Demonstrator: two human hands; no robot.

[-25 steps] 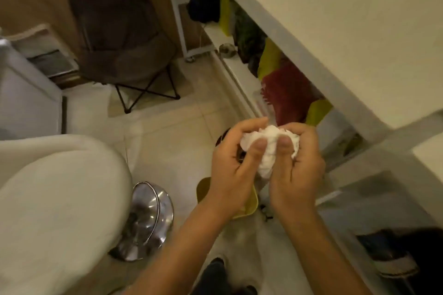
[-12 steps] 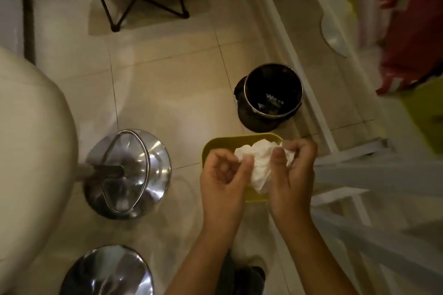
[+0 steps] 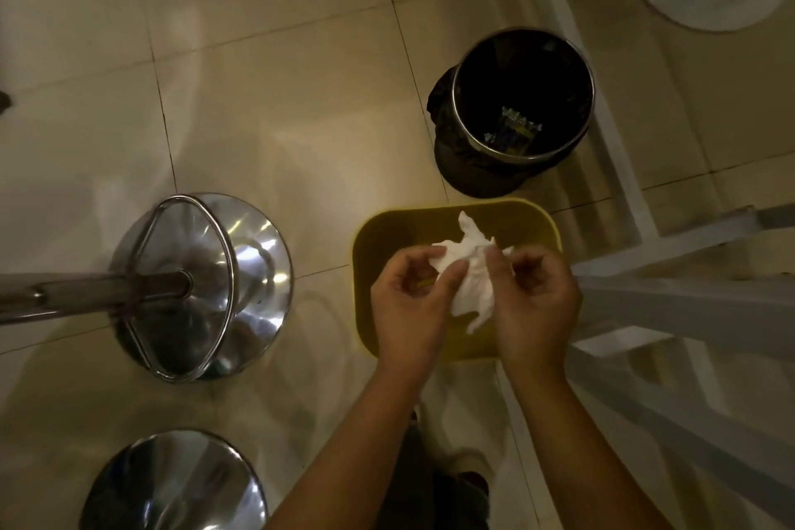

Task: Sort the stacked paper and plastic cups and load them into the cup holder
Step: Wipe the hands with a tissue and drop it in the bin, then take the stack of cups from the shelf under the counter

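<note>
Crumpled white paper tissue (image 3: 466,278) pinched between left hand (image 3: 411,306) and right hand (image 3: 535,301), directly above yellow rounded plastic bin (image 3: 370,237); likely for dropping; no cups visible.

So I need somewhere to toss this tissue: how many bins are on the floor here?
2. A round black bin with a metal rim stands farther out by the white frame; a yellow bin sits directly beneath the hands. Others may lie outside the view.
</note>
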